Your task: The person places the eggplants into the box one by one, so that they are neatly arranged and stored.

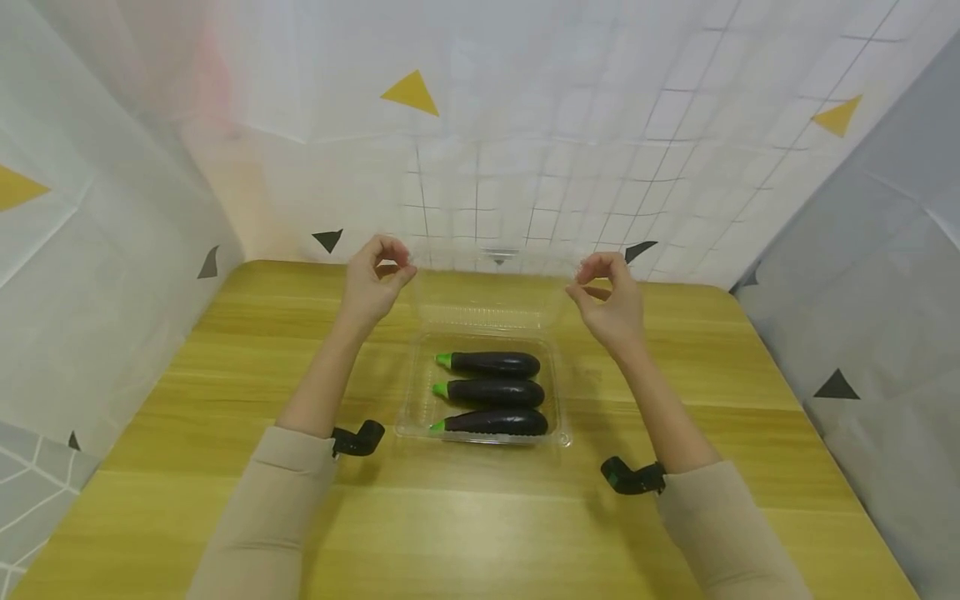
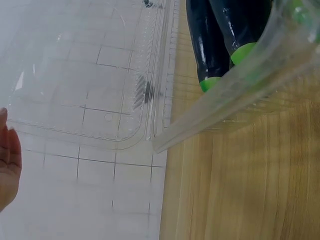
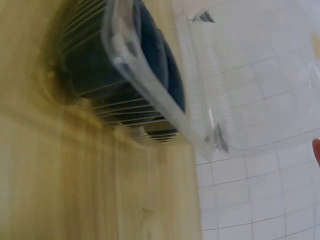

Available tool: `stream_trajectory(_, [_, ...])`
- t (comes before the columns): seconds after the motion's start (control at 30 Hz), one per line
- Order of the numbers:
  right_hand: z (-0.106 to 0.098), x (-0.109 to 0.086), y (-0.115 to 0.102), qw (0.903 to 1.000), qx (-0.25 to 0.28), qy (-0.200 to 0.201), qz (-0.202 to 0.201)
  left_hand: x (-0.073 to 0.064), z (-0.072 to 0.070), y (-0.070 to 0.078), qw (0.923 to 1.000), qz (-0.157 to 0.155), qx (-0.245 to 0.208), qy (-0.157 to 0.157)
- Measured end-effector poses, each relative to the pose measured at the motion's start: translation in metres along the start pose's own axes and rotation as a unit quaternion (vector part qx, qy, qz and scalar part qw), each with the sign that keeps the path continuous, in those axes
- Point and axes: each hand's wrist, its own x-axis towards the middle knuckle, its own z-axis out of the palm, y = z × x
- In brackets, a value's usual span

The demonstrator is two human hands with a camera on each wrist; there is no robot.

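A clear plastic clamshell container (image 1: 557, 392) lies on the table with its lid (image 1: 487, 317) raised at the back. Three dark eggplants (image 1: 495, 392) with green stem ends sit side by side in its base. My left hand (image 1: 375, 283) pinches the lid's left edge between thumb and fingers. On the opposite side, my right hand (image 1: 612, 304) pinches the lid's right edge in the same way. The left wrist view catches the lid (image 2: 75, 95) standing open beside the eggplants (image 2: 205, 45). Only a fingertip (image 3: 317, 150) shows in the right wrist view.
The wood-grain table (image 1: 480, 517) ends at a white sheet (image 1: 525, 125) with grid lines and yellow and black triangles. More sheets hang at left and right. Black wrist cameras (image 1: 358, 438) stick out from both sleeves (image 1: 281, 500).
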Motion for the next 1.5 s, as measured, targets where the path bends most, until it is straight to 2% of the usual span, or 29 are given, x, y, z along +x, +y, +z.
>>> stream_trajectory(0.2, [-0.005, 0.005, -0.009, 0.9997, 0.014, 0.014, -0.016, -0.001, -0.001, 0.001, 1.0, 0.008, -0.005, -0.001])
stream_trajectory(0.37, [-0.007, 0.003, -0.015, 0.9996, 0.026, 0.013, 0.004, -0.005, -0.004, 0.003, 0.9999, -0.009, -0.002, -0.01])
stream_trajectory(0.53, [-0.012, -0.004, -0.021, 0.999, 0.039, -0.004, 0.02, -0.014, -0.012, 0.007, 0.999, -0.018, -0.001, -0.04])
stream_trajectory(0.73, [-0.019, -0.017, -0.023, 0.998, 0.053, -0.035, -0.009, -0.028, -0.022, 0.008, 0.9961, -0.014, 0.004, -0.087])
stream_trajectory(0.97, [-0.025, -0.032, -0.011, 0.9933, 0.088, -0.075, -0.011, -0.046, -0.029, 0.011, 0.991, -0.03, 0.025, -0.128])
stream_trajectory(1.1, [-0.029, -0.044, 0.002, 0.9898, 0.099, -0.102, -0.012, -0.058, -0.033, 0.011, 0.9879, -0.015, 0.037, -0.15])
stream_trajectory(1.2, [-0.032, -0.055, -0.001, 0.9879, 0.091, -0.124, -0.015, -0.07, -0.035, 0.01, 0.985, -0.006, 0.05, -0.165])
stream_trajectory(1.5, [-0.037, -0.082, 0.007, 0.9777, 0.086, -0.186, -0.046, -0.098, -0.038, 0.004, 0.982, -0.003, 0.068, -0.176])
